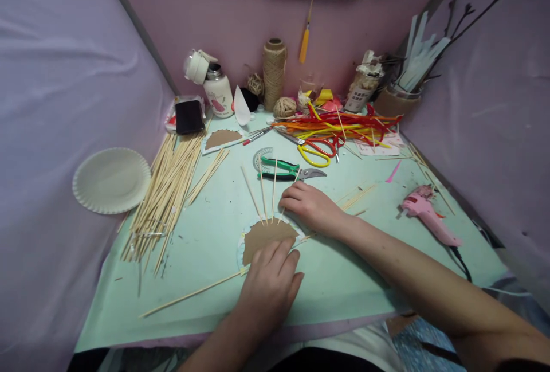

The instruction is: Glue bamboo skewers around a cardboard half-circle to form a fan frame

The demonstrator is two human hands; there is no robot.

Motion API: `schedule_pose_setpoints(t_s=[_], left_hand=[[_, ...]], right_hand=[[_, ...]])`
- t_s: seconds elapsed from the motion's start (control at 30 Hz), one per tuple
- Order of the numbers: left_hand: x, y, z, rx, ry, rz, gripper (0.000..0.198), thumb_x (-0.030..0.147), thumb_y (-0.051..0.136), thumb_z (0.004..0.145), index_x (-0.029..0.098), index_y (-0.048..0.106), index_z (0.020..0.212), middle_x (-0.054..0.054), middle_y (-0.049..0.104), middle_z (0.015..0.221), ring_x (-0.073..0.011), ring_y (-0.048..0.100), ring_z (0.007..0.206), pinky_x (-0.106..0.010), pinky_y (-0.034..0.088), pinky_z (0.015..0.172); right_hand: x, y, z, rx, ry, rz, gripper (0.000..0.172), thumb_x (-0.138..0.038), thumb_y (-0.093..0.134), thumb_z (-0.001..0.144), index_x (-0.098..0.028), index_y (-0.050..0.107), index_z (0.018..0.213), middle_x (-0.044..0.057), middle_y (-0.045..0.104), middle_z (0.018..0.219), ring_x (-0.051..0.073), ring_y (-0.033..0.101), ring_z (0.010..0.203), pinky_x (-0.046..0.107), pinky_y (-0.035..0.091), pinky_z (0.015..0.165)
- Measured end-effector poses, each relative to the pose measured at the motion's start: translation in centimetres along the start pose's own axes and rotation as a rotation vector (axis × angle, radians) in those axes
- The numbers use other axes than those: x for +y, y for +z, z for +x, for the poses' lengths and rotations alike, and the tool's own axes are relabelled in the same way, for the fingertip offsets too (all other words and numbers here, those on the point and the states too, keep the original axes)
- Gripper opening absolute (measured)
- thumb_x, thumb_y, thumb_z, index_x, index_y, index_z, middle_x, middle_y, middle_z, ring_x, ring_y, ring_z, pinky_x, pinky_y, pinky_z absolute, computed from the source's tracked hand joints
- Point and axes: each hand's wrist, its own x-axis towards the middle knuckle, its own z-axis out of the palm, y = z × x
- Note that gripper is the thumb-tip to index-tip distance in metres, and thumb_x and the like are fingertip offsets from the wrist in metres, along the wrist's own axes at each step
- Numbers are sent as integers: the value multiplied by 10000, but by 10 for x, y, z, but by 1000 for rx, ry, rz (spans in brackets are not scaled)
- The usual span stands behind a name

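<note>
A half-round piece of brown cardboard (263,241) with a pale scalloped rim lies before me. My left hand (272,277) rests on its lower edge, fingers lying on the surface. Several thin wooden sticks (263,191) fan out from its curved side, lower ends over the cardboard. At the rightmost fanned stick (297,175), my right hand (307,206) has its fingers curled, closed on the stick's middle. One long stick (193,293) reaches left from the cardboard's lower corner. Just beyond the fan lie green-handled pruning shears (281,168) and a clear protractor (262,158).
To the left are a pile of sticks (165,194) and a paper plate (112,181). Scissors (315,151) and red and yellow strips (344,126) lie at the back. A pink glue gun (429,214) sits right. A white bottle (219,94) and twine spool (274,74) stand behind.
</note>
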Motion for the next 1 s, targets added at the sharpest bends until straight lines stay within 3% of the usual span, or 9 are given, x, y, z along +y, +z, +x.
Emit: schedule_pose_setpoints(t_s=[0.3, 0.6, 0.83, 1.0], left_hand=[[1, 0, 0, -27, -23, 13, 172, 206, 569, 908, 167, 615, 1068, -104, 660, 1261, -256, 597, 1073, -393, 487, 834], [2, -1, 0, -23, -33, 8, 173, 199, 561, 910, 167, 618, 1070, -98, 666, 1260, -255, 599, 1066, -397, 494, 834], [2, -2, 1, -8, -30, 4, 160, 194, 561, 907, 162, 621, 1052, -85, 671, 1261, -255, 600, 1063, -396, 490, 827], [1, -2, 0, -22, -29, 4, 164, 197, 557, 912, 169, 620, 1062, -93, 660, 1279, -247, 595, 1083, -392, 489, 840]], right_hand=[[2, -3, 0, 20, 37, 95, 152, -231, 566, 968, -173, 706, 973, 95, 693, 999, 220, 539, 904, 350, 440, 787], [7, -3, 4, 43, 54, 181, 140, -220, 584, 957, -197, 719, 924, 73, 703, 965, 207, 571, 903, 351, 438, 805], [-2, -12, 5, -119, 170, 230, 118, -178, 564, 949, -197, 676, 980, 64, 637, 1068, 164, 607, 844, 283, 452, 719], [-3, -21, 10, -174, 198, 316, 87, -153, 570, 930, -197, 642, 952, 54, 608, 1042, 169, 600, 868, 296, 468, 763]])
